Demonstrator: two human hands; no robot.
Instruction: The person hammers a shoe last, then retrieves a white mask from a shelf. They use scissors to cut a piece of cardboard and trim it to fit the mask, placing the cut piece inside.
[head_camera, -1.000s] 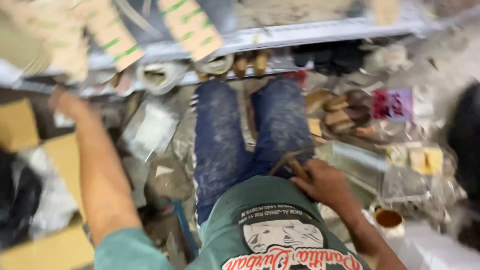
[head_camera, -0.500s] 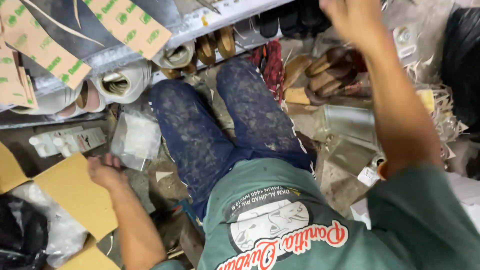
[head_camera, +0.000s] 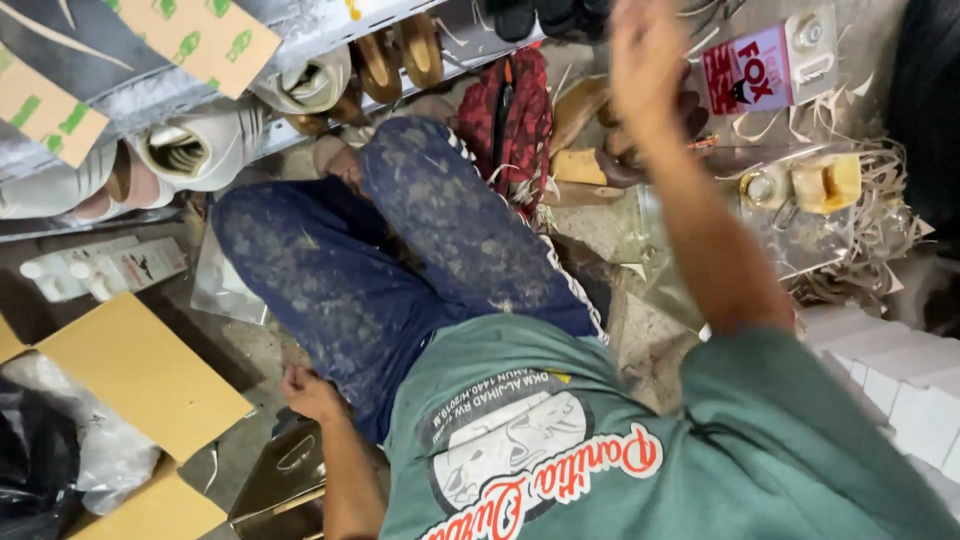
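Note:
I sit on the floor with my legs in dirt-flecked blue jeans (head_camera: 400, 260) stretched out, and a green printed shirt (head_camera: 600, 440) fills the bottom of the view. My left hand (head_camera: 310, 392) is low beside my left thigh, fingers curled, touching the floor next to a brown folded sheet (head_camera: 285, 478). My right hand (head_camera: 648, 62) is raised and blurred, above wooden shoe forms (head_camera: 590, 130) and a red patterned bag (head_camera: 510, 120). Nothing is visibly held in it.
A metal shelf (head_camera: 300, 60) at the top carries rolled white material (head_camera: 200, 150) and shoe soles (head_camera: 400, 55). Flat cardboard (head_camera: 140, 370) and a black plastic bag (head_camera: 35, 470) lie left. Clear packets, a red-and-white carton (head_camera: 750, 68) and scrap strips (head_camera: 870, 240) lie right, with white boxes (head_camera: 900, 380) near.
My left hand came back from the shelf side, over the cardboard, down to my thigh. My right hand rose from my lap to the upper right and stays raised.

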